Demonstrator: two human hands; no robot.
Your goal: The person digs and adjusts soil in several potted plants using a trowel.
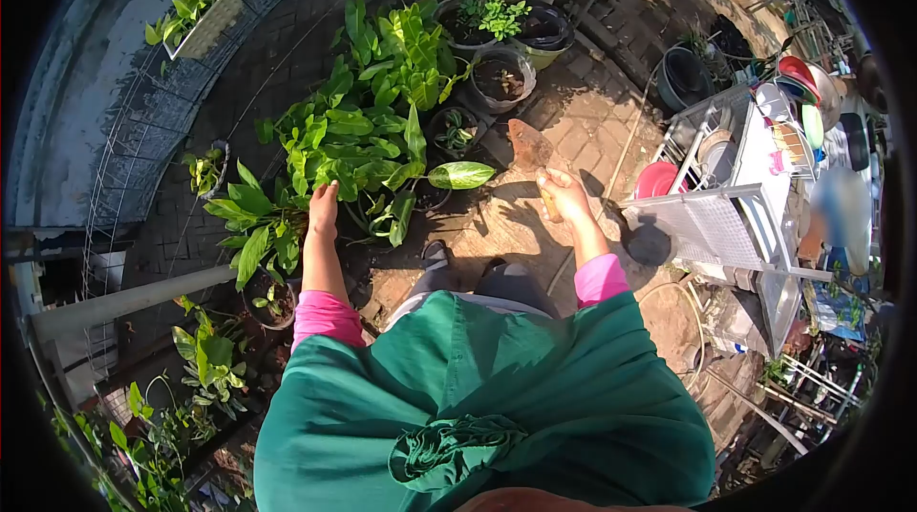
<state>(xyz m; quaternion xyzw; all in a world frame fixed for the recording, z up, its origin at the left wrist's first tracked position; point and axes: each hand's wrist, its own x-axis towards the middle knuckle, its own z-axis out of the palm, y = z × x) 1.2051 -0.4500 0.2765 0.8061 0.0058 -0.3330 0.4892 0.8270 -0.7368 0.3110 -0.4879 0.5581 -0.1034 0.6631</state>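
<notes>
My right hand is closed round the light-coloured handle of a trowel. Its rusty blade points away from me, above the sunlit paving. My left hand reaches to the edge of a dense group of green leafy plants, fingers stretched out against the leaves; some fingertips are hard to make out. A large pale-variegated leaf sticks out between my two hands. Beyond it stand a small potted plant and a grey pot of soil.
On the right stands a white dish rack with bowls and a red basin. A metal rail and more plants lie left. A wire mesh runs along the wall. My feet are on the paving.
</notes>
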